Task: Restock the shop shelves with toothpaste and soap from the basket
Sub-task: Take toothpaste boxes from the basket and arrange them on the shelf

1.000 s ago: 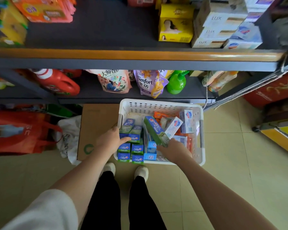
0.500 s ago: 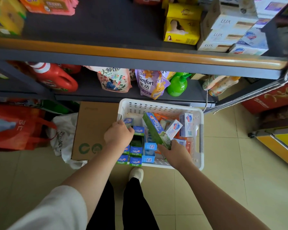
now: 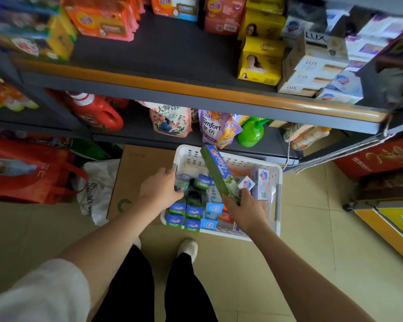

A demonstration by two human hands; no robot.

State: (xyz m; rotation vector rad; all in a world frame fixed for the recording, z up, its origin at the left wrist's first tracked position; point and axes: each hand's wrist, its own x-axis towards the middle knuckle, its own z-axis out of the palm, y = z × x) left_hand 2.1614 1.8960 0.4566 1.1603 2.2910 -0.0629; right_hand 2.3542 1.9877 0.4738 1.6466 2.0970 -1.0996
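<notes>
A white perforated basket [image 3: 276, 219] sits on the floor below the shelves, packed with upright toothpaste boxes [image 3: 192, 212] and white soap boxes [image 3: 261, 180]. My right hand [image 3: 244, 211] grips the lower end of a long green toothpaste box [image 3: 218, 170], tilted up out of the basket toward the shelf. My left hand [image 3: 159, 190] is closed around the top of a small blue-green toothpaste box [image 3: 182, 182] at the basket's left side. The upper shelf [image 3: 168, 54] has a bare dark stretch in its middle.
Soap boxes [image 3: 312, 75] and yellow boxes [image 3: 261, 68] fill the upper shelf's right, orange packs [image 3: 102, 19] its left. The lower shelf holds a red jug [image 3: 96, 112], pouches [image 3: 170, 122] and a green bottle [image 3: 251, 133]. A cardboard box [image 3: 135, 180] and red bag [image 3: 26, 173] lie left of the basket.
My right hand has lifted the long green box higher, its top now above the basket's far rim. My left hand has moved up to the basket's left side and closed on a small box.
</notes>
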